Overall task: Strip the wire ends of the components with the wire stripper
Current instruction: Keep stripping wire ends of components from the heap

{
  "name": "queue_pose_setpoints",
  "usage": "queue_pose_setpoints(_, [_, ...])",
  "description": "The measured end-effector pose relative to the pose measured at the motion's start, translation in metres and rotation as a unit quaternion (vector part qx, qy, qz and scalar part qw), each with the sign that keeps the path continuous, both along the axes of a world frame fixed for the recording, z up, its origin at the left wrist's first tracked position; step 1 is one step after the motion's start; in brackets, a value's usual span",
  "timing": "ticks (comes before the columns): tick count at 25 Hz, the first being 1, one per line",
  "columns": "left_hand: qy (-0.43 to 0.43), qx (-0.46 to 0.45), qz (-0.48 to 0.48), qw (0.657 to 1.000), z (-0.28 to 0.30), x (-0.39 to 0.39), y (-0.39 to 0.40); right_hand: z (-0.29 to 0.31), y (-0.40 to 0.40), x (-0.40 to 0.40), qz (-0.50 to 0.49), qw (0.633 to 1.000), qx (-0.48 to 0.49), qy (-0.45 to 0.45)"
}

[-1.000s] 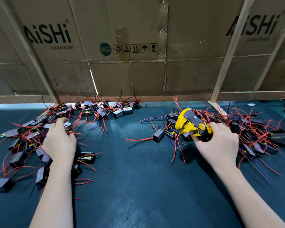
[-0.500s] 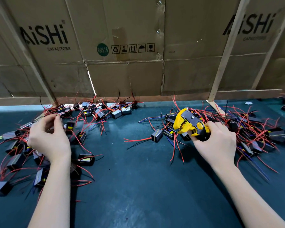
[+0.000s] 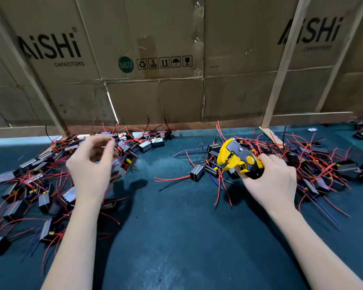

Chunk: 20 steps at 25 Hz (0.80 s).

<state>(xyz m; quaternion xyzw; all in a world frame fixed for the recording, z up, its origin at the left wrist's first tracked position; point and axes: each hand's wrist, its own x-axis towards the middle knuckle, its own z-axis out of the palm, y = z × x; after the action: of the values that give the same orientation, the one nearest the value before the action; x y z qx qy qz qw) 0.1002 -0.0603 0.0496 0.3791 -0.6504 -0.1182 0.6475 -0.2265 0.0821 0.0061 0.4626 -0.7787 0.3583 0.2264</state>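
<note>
Stripper [image 3: 238, 159]: yellow and black, clenched in the right hand [image 3: 269, 181], nose pointing left, low over the mat [image 3: 176, 237] at the near edge of the right heap [image 3: 314, 164]; jaws look parted, likely held ready for a wire. Left hand [image 3: 92, 164]: raised over the left heap [image 3: 36, 185], fingers curled, thumb and forefinger close together as if pinching wires; one blurred component [image 3: 127, 161] seems to hang just below it, but motion smear means I cannot tell whether anything is truly gripped. Heaps: small black boxes with red, blue and black leads, set well apart with bare mat between, probably one done and one waiting; which is which cannot be judged, as wire tips are too fine to read. One loose component [image 3: 197, 172] lies between the heaps, near the stripper, its red leads trailing left. Cardboard [image 3: 155, 91] walls the back, braced by wooden slats [image 3: 281, 70]. Far-right parts cut off by the frame edge
</note>
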Motion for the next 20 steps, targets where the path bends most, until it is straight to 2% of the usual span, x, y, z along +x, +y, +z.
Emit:
queue_pose_setpoints(2, [-0.103,0.042,-0.022,0.994,-0.003,-0.003,0.004,-0.001,0.000,-0.001,-0.005,1.000,0.008,-0.001])
queue_pose_setpoints(4, [-0.132,0.052,-0.047,0.989,-0.002,-0.009,0.009,-0.001,-0.001,-0.001,-0.004,1.000,0.008,0.007])
queue_pose_setpoints(6, [-0.084,0.062,-0.122,0.987,0.002,-0.014,0.015,-0.001,-0.001,0.000,-0.003,1.000,0.009,0.010])
queue_pose_setpoints(9, [0.042,0.096,-0.262,0.959,0.010,-0.027,0.024,-0.002,-0.001,-0.001,-0.004,1.000,0.013,0.006])
queue_pose_setpoints(11, [0.065,0.108,-0.310,0.942,0.010,-0.039,0.031,-0.001,-0.002,0.000,-0.001,1.000,0.015,0.000])
queue_pose_setpoints(13, [0.016,0.125,-0.336,0.933,0.005,-0.055,0.039,0.000,-0.002,0.002,0.010,1.000,0.011,-0.009])
queue_pose_setpoints(17, [-0.165,0.163,-0.342,0.911,-0.020,-0.087,0.054,0.000,-0.002,0.004,0.027,1.000,0.005,-0.009])
queue_pose_setpoints(20, [-0.209,0.192,-0.330,0.900,-0.031,-0.095,0.059,-0.002,-0.001,0.003,0.008,1.000,0.020,0.017])
